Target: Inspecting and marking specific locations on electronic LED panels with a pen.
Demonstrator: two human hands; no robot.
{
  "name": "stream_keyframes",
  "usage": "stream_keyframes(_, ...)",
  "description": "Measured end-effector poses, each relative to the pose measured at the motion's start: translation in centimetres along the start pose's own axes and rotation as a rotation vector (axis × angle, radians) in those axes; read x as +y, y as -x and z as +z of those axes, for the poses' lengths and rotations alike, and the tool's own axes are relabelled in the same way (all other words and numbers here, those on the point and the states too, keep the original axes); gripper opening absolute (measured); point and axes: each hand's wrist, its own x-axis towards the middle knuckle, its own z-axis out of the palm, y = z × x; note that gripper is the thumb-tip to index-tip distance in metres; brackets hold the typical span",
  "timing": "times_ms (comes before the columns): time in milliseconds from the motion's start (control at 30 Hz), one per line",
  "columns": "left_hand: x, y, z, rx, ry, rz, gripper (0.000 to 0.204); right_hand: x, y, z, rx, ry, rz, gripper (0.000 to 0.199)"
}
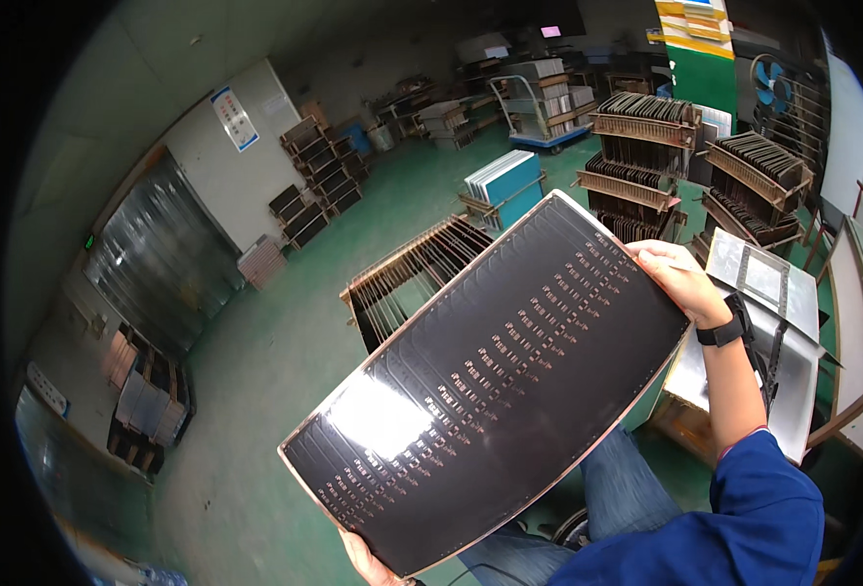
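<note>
A large black circuit board panel point(539, 410) with rows of small copper-coloured pads and a thin copper edge is held up at a slant before me. My right hand point(680, 278) grips its upper right edge, the fingers partly hidden by the panel; a black watch is on that wrist. At the lower left corner my left hand point(368, 562) holds the edge, with only part of the hand in view. A bright glare patch lies on the panel's left half. Just beyond its far edge stands a slotted rack point(421, 259) with several thin upright dividers.
Stacked racks full of dark panels point(641, 122) stand at the right rear. Near my right arm are metal sheets point(744, 269) on a stand. Farther off are a rack with teal and white boards point(505, 186), a blue trolley point(548, 132) and a strip-curtain doorway point(163, 254).
</note>
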Motion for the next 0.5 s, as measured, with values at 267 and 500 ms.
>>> stream_keyframes(267,3.0,-1.9,0.1,0.001,-0.379,0.175,0.049,-0.6,-0.2,-0.2,0.013,-0.141,-0.016,0.031)
stream_keyframes(500,3.8,-2.9,1.5,0.017,-0.335,0.458,0.019,1.4,-1.1,-1.3,0.121,-0.371,-0.189,0.027)
